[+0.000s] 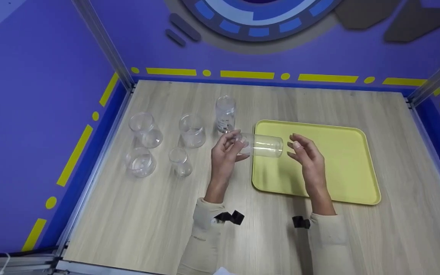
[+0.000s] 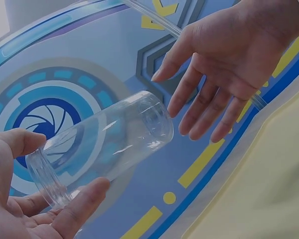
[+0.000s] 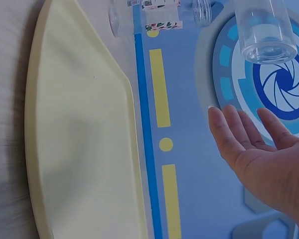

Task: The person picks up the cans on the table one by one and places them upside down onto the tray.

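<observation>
My left hand (image 1: 225, 154) grips a clear jar (image 1: 269, 146) near its ridged mouth end, thumb on one side and fingers on the other. The jar lies tilted on its side in the air, overlapping the left part of the yellow tray (image 1: 344, 168) in the head view. Its round base (image 2: 157, 119) points toward my right hand (image 1: 311, 162). That hand holds nothing; its fingers are spread and loosely bent, just short of the base. In the right wrist view the jar's base (image 3: 269, 52) hangs apart from the right fingertips.
Left of the tray stand several clear containers: a labelled jar (image 1: 225, 114) at the back, a wide one (image 1: 192, 131), a small narrow one (image 1: 181, 164), a low round one (image 1: 140, 163) and a taller one (image 1: 145, 130). Blue panels (image 1: 243, 57) enclose the wooden table (image 1: 136, 225).
</observation>
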`<action>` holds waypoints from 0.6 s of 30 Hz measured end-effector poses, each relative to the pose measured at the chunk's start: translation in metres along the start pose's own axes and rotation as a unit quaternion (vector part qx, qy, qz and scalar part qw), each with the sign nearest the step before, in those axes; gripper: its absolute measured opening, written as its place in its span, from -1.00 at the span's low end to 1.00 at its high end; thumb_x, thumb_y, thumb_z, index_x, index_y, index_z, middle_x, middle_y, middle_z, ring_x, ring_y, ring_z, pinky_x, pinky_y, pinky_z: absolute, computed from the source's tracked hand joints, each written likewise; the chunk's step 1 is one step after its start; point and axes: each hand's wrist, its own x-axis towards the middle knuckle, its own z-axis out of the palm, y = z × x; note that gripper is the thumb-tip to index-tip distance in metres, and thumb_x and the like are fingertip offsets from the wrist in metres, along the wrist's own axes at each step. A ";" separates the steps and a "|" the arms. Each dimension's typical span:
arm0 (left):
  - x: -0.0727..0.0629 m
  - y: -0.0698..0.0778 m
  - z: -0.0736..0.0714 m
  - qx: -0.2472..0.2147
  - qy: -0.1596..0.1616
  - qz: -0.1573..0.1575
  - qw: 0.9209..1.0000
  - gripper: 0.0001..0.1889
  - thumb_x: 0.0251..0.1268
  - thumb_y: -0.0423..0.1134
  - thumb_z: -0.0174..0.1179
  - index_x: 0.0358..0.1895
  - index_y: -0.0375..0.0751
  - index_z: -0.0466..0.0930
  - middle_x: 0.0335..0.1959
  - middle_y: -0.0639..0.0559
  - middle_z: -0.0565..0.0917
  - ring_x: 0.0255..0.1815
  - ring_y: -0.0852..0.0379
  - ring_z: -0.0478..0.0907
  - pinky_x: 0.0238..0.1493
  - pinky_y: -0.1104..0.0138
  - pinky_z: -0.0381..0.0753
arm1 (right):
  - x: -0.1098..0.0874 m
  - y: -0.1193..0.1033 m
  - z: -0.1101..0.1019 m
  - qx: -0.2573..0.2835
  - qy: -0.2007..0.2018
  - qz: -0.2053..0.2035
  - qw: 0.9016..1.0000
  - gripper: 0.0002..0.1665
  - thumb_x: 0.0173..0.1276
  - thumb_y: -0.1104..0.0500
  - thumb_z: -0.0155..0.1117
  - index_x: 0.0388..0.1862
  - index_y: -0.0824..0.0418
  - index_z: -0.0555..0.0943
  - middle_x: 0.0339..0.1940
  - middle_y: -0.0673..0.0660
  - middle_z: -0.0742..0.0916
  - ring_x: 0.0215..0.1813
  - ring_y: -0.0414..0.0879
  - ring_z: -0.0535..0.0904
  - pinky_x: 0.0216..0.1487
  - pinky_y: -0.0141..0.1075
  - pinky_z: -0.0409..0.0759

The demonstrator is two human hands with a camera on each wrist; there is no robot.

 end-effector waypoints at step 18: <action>-0.001 -0.002 0.004 0.000 -0.004 -0.014 1.000 -0.57 0.43 -0.33 0.28 0.29 -0.45 0.57 -0.04 -0.21 0.69 0.02 -0.18 0.74 -0.17 0.14 0.81 | -0.001 0.000 0.006 0.001 -0.022 -0.001 1.000 -0.51 0.71 0.14 0.12 0.41 0.45 0.51 0.37 0.34 0.60 0.25 0.04 0.64 0.21 -0.23 0.66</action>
